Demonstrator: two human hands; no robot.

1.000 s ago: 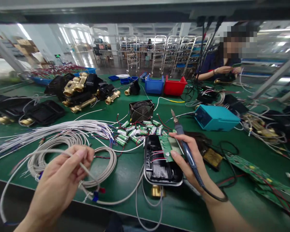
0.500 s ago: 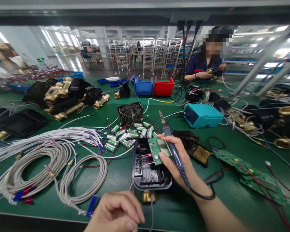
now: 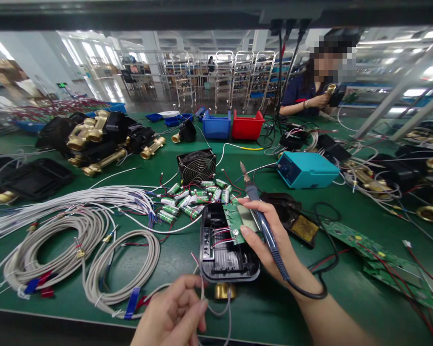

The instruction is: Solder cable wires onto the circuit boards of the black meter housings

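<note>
Left hand (image 3: pixel 173 315): you are now pinching a thin wire (image 3: pixel 201 288) at the surface's (image 3: pixel 173 259) near edge, having left the coils (image 3: pixel 152 262). Right hand (image 3: pixel 286 247): you are still gripping the soldering iron (image 3: pixel 265 230).

A blue-handled soldering iron (image 3: pixel 269 238) slants tip-up over a small green circuit board (image 3: pixel 236 222), which sits tilted at the edge of an open black housing (image 3: pixel 225 262) on the counter (image 3: pixel 173 259). A thin grey wire (image 3: pixel 201 283) stands by the housing's near rim.
</note>
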